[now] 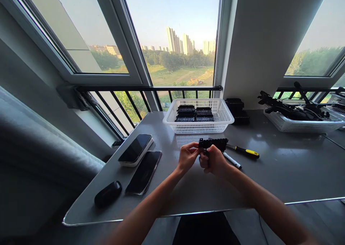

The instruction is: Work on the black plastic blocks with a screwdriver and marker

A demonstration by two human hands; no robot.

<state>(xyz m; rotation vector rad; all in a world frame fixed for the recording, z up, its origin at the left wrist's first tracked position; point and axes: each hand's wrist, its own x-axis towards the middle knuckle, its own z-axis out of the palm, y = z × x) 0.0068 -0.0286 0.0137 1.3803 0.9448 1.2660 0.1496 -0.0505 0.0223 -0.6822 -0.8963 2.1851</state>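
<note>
Both hands are together over the middle of the table, raised a little above it. A black ridged plastic part (219,143), long and block-like, is held between them. My left hand (188,155) is closed, its fingertips pinching the part's left end. My right hand (214,160) is closed around its lower side, thumb on top; what lies inside the curled fingers is hidden. Just right of the hands lie a screwdriver (246,152) with a black and yellow handle and a white marker (232,160) with a dark end.
A white plastic basket (199,128) behind the hands holds several similar black parts. More black parts (237,112) are stacked beside it. Another white basket (285,124) with black devices and cables stands right. Phones (144,173) and a dark oval case (108,194) lie left.
</note>
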